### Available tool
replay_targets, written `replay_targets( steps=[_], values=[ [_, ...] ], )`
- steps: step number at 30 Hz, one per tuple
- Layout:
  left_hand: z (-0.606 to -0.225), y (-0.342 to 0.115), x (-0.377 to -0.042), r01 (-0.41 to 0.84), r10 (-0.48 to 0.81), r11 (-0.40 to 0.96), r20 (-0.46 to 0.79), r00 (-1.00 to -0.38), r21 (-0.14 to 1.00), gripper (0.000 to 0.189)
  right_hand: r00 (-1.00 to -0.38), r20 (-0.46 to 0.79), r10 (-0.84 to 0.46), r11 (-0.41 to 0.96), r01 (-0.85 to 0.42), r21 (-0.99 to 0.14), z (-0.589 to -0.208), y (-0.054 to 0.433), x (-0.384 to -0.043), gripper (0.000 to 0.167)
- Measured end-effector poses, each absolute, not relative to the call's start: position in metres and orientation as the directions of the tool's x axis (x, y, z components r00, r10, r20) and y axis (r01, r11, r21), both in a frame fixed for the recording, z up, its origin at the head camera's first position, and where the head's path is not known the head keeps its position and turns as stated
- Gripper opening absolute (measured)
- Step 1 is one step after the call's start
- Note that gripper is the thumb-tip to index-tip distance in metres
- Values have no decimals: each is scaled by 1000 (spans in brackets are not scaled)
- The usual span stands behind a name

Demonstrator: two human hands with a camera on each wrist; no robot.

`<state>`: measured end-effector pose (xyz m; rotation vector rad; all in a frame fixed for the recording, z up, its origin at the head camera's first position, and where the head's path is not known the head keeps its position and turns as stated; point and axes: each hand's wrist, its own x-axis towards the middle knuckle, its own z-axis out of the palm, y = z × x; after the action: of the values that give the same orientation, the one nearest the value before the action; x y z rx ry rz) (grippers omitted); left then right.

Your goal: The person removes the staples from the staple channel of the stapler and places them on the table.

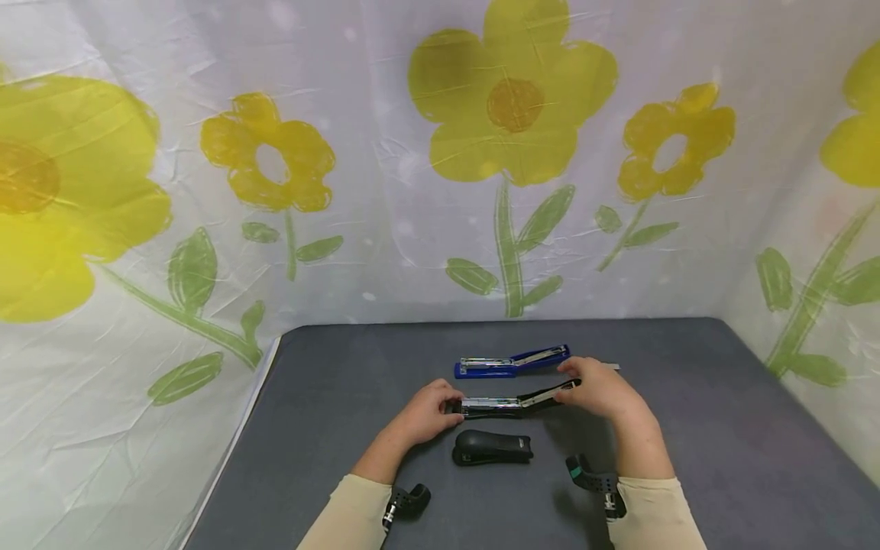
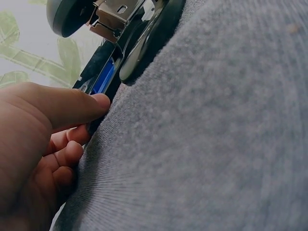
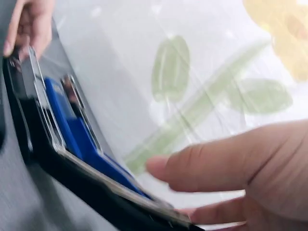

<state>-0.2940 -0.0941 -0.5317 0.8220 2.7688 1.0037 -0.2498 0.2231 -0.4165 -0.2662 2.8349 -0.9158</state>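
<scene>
A black stapler (image 1: 491, 407), swung wide open with its silver magazine showing, lies across the middle of the dark tabletop. My left hand (image 1: 435, 411) pinches its left end between thumb and fingers, low against the table surface. At its right end is my right hand (image 1: 596, 388), its digits (image 3: 202, 163) spread apart; one fingertip meets the raised tip of the stapler's upper arm. Just behind lies a blue stapler (image 1: 485, 370), also folded open. Nearer to me, between the forearms, a second black stapler (image 1: 492, 448) lies closed.
A thin pale strip (image 1: 612, 367) shows behind my right hand. The dark grey tabletop (image 1: 344, 367) is bordered at the back and sides by a white curtain (image 1: 385, 252) with yellow flowers. Both wrists wear black camera straps (image 1: 605, 483).
</scene>
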Motion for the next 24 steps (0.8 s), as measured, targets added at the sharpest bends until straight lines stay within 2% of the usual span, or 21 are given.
replay_targets(
  steps=[5,9,12,18,24],
  values=[
    [-530,-93,-294,462,517,640,102,-850,614,32,-958,27,-285,799,-253,-546,-423,197,-254,33],
    [-528,-94,-291,447,507,641,93,-857,624,31,-931,16,-364,784,-316,-534,-435,169,-256,20],
    [-528,-93,-290,440,503,637,91,-859,633,30,-926,-22,-377,810,-318,-493,-445,154,-257,11],
    [-529,-94,-291,455,510,622,111,-853,637,31,-941,-15,-338,871,-307,-382,-462,133,-257,32],
    [-530,-95,-294,463,516,614,119,-848,639,30,-979,12,-203,894,-190,-406,-466,125,-257,15]
  ],
)
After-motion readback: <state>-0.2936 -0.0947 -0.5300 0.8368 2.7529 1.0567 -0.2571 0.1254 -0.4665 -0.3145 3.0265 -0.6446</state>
